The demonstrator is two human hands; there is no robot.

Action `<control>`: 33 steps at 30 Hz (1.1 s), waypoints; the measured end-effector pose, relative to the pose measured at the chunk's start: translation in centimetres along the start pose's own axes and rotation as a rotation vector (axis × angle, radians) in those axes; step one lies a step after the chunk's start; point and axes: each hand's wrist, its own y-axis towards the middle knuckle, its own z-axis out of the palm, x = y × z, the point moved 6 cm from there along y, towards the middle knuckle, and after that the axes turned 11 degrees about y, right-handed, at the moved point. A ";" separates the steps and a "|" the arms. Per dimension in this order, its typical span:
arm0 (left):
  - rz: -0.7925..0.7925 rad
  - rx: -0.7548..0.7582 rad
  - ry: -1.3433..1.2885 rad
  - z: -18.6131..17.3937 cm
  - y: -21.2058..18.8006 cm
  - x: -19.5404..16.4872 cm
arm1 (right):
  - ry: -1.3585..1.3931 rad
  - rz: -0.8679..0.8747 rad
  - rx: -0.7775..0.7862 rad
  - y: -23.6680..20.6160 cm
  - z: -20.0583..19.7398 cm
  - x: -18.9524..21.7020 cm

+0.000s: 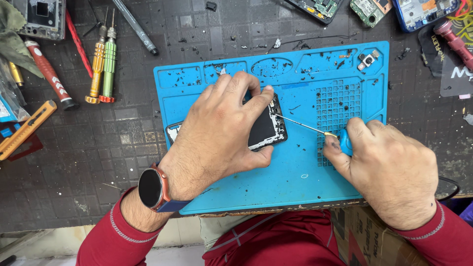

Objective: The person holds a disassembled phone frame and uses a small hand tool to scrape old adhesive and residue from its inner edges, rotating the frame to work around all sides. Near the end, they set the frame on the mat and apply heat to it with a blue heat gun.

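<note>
**Opened phone pinned flat, fine screwdriver at its corner**

The phone (266,128) lies flat near the middle of the blue mat (295,187), its back off and its inner parts showing. It looks light, thin and stiff, but fragile: the exposed edge and the glass under it would likely crack or scratch if it were levered hard. The safe hold seems to be by the long edges, pressed down, not on the bare inside.

The left hand (221,128) does just that. Its grip is closed over the phone, thumb on the near edge and fingertips curled over the far edge, the palm covering most of the body. A dark watch (150,188) sits on that wrist.

The right hand (389,167) has its grip shut tight round the blue handle of a screwdriver (315,129), thumb and forefinger pinching it. The thin shaft runs left, and its tip touches the phone's upper right corner. The tool is light and slim, and likely slips easily off a small screw.

Black crumbs litter the mat, and a small camera part (367,59) lies in its far right corner. On the dark bench (88,148), well to the left, lie two screwdrivers (102,64), yellow and green, and an orange knife (27,129). Circuit boards (369,9) lie along the far edge.
</note>
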 end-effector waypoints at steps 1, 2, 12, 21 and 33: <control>0.001 -0.001 0.000 0.0 0.0 0.0 | 0.001 0.004 -0.001 0.0 0.0 0.0; 0.001 -0.002 0.001 0.0 0.0 0.0 | 0.002 0.008 -0.002 0.0 0.0 0.0; 0.011 -0.019 0.001 -0.1 -0.1 0.0 | 0.020 -0.006 0.032 -0.1 0.2 -0.1; -0.003 0.013 -0.016 0.0 -0.2 0.1 | 0.012 0.010 0.008 -0.2 0.0 0.1; -0.004 0.020 -0.013 0.2 -0.2 0.2 | 0.016 0.008 -0.031 -0.2 0.0 0.1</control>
